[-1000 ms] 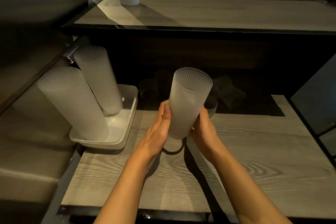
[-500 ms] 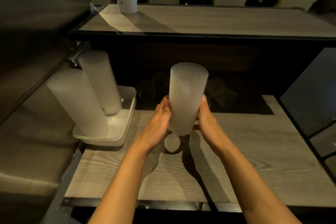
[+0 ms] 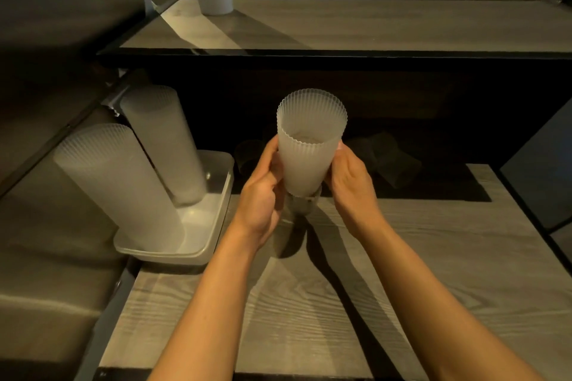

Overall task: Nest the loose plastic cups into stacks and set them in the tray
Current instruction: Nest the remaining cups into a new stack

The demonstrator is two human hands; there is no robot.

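Here, ribbed cup stack (image 3: 309, 145) standing upright above the desk (image 3: 402, 257), mouth pointing up, left hand (image 3: 263, 192) and right hand (image 3: 349, 182) clasping its lower sides, fingers curling round it.

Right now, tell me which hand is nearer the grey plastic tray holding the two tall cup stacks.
Left. The left hand grips the near side of the held frosted ribbed cup stack, just right of the grey plastic tray. The right hand holds the stack's far side, farther away.

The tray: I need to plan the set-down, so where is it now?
In the head view the tray sits at the table's left edge, left of the left hand, with two cup stacks standing in it.
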